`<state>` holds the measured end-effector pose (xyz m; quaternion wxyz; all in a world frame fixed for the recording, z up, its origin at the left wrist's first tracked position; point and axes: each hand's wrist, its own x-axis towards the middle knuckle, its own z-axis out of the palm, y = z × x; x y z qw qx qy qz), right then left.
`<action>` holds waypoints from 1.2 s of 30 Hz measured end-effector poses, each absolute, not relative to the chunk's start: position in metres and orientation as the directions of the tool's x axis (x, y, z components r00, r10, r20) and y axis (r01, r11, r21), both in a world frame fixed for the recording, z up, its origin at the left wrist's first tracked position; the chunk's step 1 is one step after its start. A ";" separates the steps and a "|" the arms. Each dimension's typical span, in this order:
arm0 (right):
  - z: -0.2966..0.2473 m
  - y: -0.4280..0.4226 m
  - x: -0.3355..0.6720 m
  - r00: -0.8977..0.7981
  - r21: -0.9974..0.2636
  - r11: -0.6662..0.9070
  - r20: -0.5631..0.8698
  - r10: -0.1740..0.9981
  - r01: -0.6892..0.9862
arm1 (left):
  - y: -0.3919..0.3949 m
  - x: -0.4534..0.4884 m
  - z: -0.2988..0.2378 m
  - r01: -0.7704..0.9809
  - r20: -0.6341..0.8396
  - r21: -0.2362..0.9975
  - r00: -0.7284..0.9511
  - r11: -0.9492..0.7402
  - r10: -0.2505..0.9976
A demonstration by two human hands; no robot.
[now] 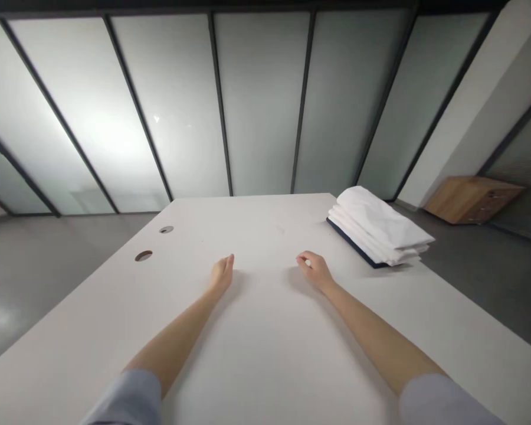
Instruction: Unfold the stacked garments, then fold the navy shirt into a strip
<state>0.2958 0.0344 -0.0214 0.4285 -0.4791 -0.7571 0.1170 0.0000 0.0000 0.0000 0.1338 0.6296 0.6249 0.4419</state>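
My left hand (222, 273) is at the middle of the white table (265, 348), turned on its side with its fingers stretched out and nothing in it. Across from it, my right hand (315, 271) is loosely curled. Its thumb and forefinger come together in a small ring, and the table shows through the gap, so it holds nothing. To the right of that hand, apart from it, lies a stack of folded white cloths (376, 221) with a dark navy piece (351, 241) at the bottom.
Two round holes, a nearer one (144, 255) and a farther one (166, 229), pierce the tabletop near its left edge. Frosted glass panels (261, 100) with dark frames stand behind the table. A wooden cabinet (458, 198) is on the floor at the right.
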 end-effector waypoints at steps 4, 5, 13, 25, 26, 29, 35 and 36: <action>-0.017 0.025 0.293 -0.070 -0.709 0.437 0.483 0.873 0.553 | 0.006 -0.022 -0.007 0.725 0.306 0.683 -0.171 -0.091 0.936; -0.016 0.024 0.292 -0.062 -0.721 0.430 0.476 0.877 0.544 | 0.004 -0.025 -0.007 0.742 0.322 0.660 -0.138 -0.118 0.937; -0.022 0.027 0.291 -0.079 -0.731 0.431 0.463 0.883 0.529 | 0.008 -0.038 -0.017 0.839 0.373 0.466 0.102 -0.281 0.922; 0.041 0.051 0.387 0.234 -0.342 0.060 0.749 0.620 0.938 | 0.021 -0.036 -0.040 0.940 0.165 0.138 0.288 -0.311 0.943; 0.049 0.051 0.403 0.271 -0.302 -0.051 0.752 0.601 0.952 | 0.021 -0.036 -0.039 0.942 0.167 0.131 0.286 -0.309 0.944; 0.062 0.049 0.444 0.271 -0.119 -0.257 0.656 0.704 0.959 | 0.019 -0.033 -0.036 0.942 0.172 0.128 0.285 -0.309 0.943; 0.088 0.049 0.461 0.385 -0.041 -0.421 0.491 0.781 0.906 | 0.014 -0.029 -0.028 0.940 0.153 0.157 0.279 -0.302 0.948; 0.093 0.048 0.453 0.386 -0.058 -0.420 0.525 0.758 0.905 | 0.014 -0.029 -0.027 0.941 0.146 0.157 0.279 -0.301 0.949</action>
